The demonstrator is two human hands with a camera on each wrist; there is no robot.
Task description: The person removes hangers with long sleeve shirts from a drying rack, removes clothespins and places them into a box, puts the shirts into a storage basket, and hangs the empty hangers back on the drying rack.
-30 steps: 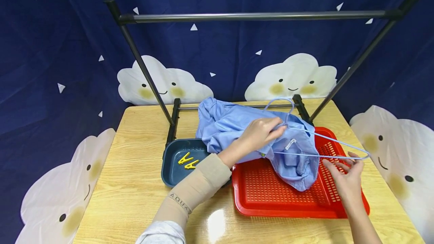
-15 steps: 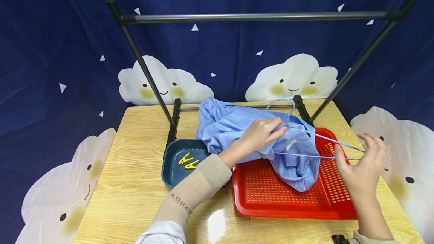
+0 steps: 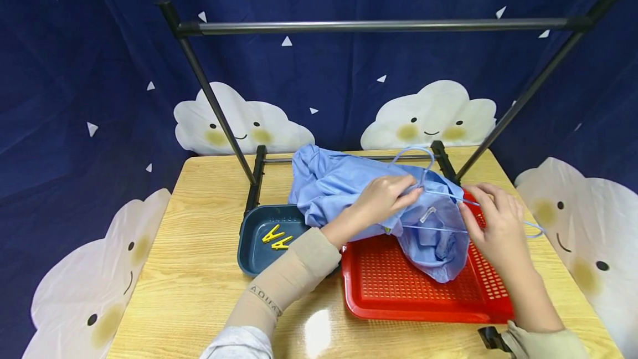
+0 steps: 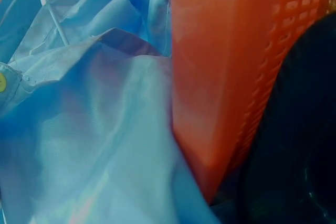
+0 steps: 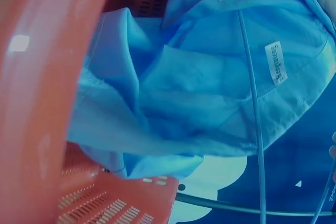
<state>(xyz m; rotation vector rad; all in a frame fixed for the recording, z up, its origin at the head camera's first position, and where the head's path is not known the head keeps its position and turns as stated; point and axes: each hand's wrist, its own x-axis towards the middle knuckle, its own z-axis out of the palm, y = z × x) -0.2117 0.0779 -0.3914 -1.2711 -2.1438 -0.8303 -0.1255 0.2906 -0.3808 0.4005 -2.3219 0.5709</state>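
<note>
A light blue shirt (image 3: 331,179) lies bunched across the back of a red basket (image 3: 423,316). A thin blue clothes hanger (image 3: 438,230) sits partly inside it, with the hook and right end exposed. My left hand (image 3: 381,199) pinches the hanger's neck just below the hook, over the shirt. My right hand (image 3: 498,226) is at the shirt's right edge, thumb and fingers apart, overlapping the hanger's right arm. In the right wrist view, a hanger bar (image 5: 256,106) crosses the shirt near a white label (image 5: 276,63). The left wrist view shows a yellow button (image 4: 2,82).
A dark blue bin (image 3: 249,262) holding yellow clothespins (image 3: 272,233) stands left of the basket. Behind, a black rack has a horizontal rail (image 3: 374,26) above the table (image 3: 199,270). A navy curtain (image 3: 329,71) with clouds surrounds the table.
My right hand has lifted from below the hanger's right end, passed over it, and moved left to the shirt's edge. The left hand stays at the hanger's neck.
</note>
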